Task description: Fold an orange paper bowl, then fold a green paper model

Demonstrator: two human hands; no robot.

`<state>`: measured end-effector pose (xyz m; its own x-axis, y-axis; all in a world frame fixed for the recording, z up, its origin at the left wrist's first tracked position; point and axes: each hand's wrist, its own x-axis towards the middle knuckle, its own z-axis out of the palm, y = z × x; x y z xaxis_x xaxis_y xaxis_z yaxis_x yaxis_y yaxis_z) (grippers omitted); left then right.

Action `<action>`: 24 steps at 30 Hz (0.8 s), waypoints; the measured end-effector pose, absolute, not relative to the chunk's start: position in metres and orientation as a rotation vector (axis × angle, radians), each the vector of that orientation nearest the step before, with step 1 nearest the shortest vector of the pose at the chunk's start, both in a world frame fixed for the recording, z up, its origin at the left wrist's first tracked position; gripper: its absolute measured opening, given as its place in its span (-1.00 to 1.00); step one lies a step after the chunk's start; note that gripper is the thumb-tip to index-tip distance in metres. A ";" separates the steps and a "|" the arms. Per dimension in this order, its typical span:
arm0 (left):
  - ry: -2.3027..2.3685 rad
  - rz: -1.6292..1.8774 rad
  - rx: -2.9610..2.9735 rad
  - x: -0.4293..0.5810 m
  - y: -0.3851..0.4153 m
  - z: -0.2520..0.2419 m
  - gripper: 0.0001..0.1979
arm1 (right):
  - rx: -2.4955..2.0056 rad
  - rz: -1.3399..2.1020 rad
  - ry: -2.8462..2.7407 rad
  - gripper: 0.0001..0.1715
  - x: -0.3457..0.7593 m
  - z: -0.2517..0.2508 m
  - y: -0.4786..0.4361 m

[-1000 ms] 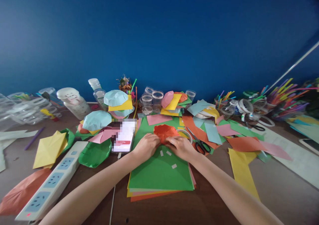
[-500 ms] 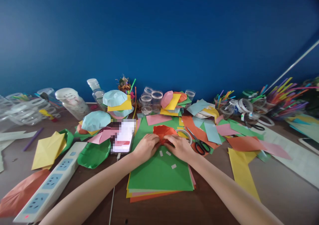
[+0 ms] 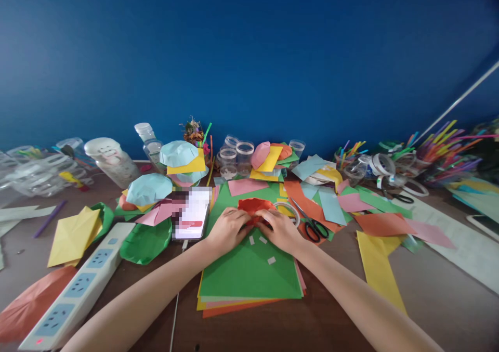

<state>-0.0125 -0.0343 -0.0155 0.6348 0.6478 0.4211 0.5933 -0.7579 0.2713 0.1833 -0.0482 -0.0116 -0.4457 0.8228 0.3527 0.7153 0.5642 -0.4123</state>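
Note:
An orange-red folded paper piece, shaped like a shallow bowl, is held over a stack of coloured paper with a green sheet on top. My left hand pinches its near left edge, and my right hand grips the near right edge. The fingertips nearly meet, and they hide the paper's lower part. Several small white pieces lie on the green sheet just below my hands. A roll of tape and black-handled scissors rest right of my right hand.
Left of my hands lies a phone with a cable. Beyond it are a green paper bowl and a white power strip. Coloured paper scraps spread to the right. Clear plastic cups and a jar of straws stand along the wall.
Both hands stay on the orange-red paper, with only a slight shift of the fingers. The surroundings look the same apart from a tiny shift of the view.

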 end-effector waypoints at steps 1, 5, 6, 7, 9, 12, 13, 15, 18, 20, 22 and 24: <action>1.056 0.773 2.745 -0.012 -0.034 -0.016 -0.88 | -1.209 0.255 -2.307 -0.75 0.183 -0.012 -0.049; 1.075 0.742 2.781 -0.014 -0.033 -0.014 -0.86 | -1.089 0.060 -2.401 -0.73 0.186 -0.012 -0.049; 1.077 0.733 2.798 -0.014 -0.032 -0.014 -0.85 | -1.072 -0.007 -2.413 -0.73 0.188 -0.012 -0.048; 1.076 0.725 2.821 -0.015 -0.032 -0.013 -0.84 | -1.065 -0.068 -2.416 -0.74 0.191 -0.013 -0.048; 1.065 0.698 2.878 -0.017 -0.032 -0.012 -0.83 | -1.076 -0.150 -2.407 -0.77 0.196 -0.015 -0.046; 1.095 0.651 2.944 -0.017 -0.034 -0.011 -0.83 | -1.094 -0.194 -2.425 -0.77 0.201 -0.016 -0.044; 1.124 0.640 2.948 -0.016 -0.035 -0.011 -0.83 | -1.089 -0.199 -2.450 -0.77 0.201 -0.016 -0.043; 1.174 0.629 2.933 -0.014 -0.037 -0.011 -0.84 | -1.055 -0.205 -2.511 -0.77 0.199 -0.014 -0.044; 1.180 0.626 2.924 -0.011 -0.040 -0.012 -0.85 | -0.989 -0.201 -2.572 -0.73 0.194 -0.012 -0.046; 1.159 0.620 2.939 -0.010 -0.040 -0.013 -0.83 | -0.961 -0.194 -2.586 -0.71 0.192 -0.012 -0.046; 1.156 0.614 2.932 -0.010 -0.039 -0.014 -0.81 | -0.950 -0.178 -2.584 -0.68 0.190 -0.013 -0.045; 1.170 0.607 2.900 -0.010 -0.036 -0.015 -0.81 | -0.961 -0.150 -2.570 -0.65 0.189 -0.014 -0.044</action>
